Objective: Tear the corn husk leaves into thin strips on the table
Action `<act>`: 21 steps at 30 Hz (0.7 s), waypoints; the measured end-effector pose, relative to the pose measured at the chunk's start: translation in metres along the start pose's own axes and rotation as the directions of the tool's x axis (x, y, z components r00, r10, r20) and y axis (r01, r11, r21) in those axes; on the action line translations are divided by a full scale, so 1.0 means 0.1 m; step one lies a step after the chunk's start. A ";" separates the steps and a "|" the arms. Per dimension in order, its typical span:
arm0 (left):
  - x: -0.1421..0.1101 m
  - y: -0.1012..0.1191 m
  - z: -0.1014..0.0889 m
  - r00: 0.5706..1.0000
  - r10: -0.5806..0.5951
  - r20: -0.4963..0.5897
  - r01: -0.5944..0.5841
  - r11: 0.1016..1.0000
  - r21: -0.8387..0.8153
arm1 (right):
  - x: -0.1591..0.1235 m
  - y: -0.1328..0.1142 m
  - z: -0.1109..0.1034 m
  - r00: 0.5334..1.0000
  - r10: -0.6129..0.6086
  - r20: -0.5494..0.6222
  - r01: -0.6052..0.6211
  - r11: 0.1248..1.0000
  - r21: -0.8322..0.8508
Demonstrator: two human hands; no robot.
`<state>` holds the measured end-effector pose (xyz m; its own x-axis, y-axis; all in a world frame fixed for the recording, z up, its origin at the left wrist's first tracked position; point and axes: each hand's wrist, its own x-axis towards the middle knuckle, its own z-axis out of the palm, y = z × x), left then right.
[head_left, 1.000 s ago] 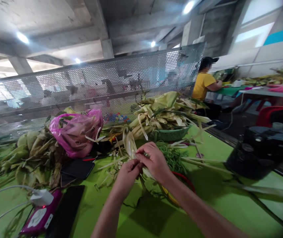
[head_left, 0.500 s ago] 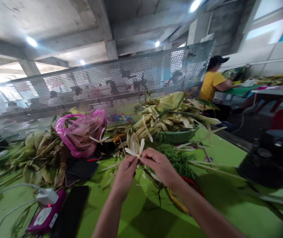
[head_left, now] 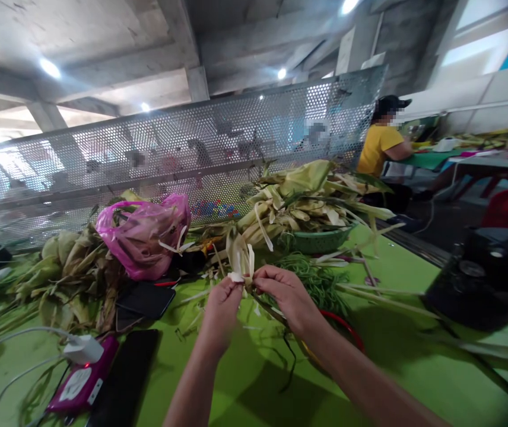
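Observation:
Both hands meet over the green table [head_left: 254, 385], pinching pale corn husk strips [head_left: 248, 270] between thumbs and fingers. My left hand [head_left: 222, 305] is closed on a white strip end that sticks up past its fingertips. My right hand [head_left: 283, 293] is closed on the same small cluster from the other side. Just beyond stands a wider, pale husk leaf [head_left: 235, 249]; whether it joins the held strips I cannot tell. Beside my right hand lies a heap of thin green strands [head_left: 320, 279], with a red and yellow ring-shaped thing [head_left: 347, 329] partly under my forearm.
A green basket [head_left: 320, 240] heaped with husks stands behind. Left are a pink plastic bag [head_left: 140, 237], more husks [head_left: 67, 279], dark flat devices [head_left: 147, 302] and a purple power box [head_left: 85, 379]. At right sits a black container [head_left: 472, 284]. A co-worker [head_left: 383, 142] sits beyond.
The strips opened into a spread, petal-like shape half a second ago; now the left one is folded toward my left fingertips. Both hands stay close together, and the view has shifted slightly.

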<state>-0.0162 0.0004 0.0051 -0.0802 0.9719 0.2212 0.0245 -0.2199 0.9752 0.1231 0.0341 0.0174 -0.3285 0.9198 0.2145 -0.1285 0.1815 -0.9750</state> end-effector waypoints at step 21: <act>0.03 -0.11 -0.06 0.990 -0.050 -0.129 0.020 0.975 -0.223 | 0.04 0.07 0.03 0.994 -0.092 0.055 0.102 0.969 -0.226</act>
<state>-0.0223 0.0054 -0.0046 -0.2089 0.9628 0.1712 -0.2003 -0.2135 0.9562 0.1181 0.0376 0.0113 -0.3668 0.8786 0.3058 0.0539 0.3483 -0.9358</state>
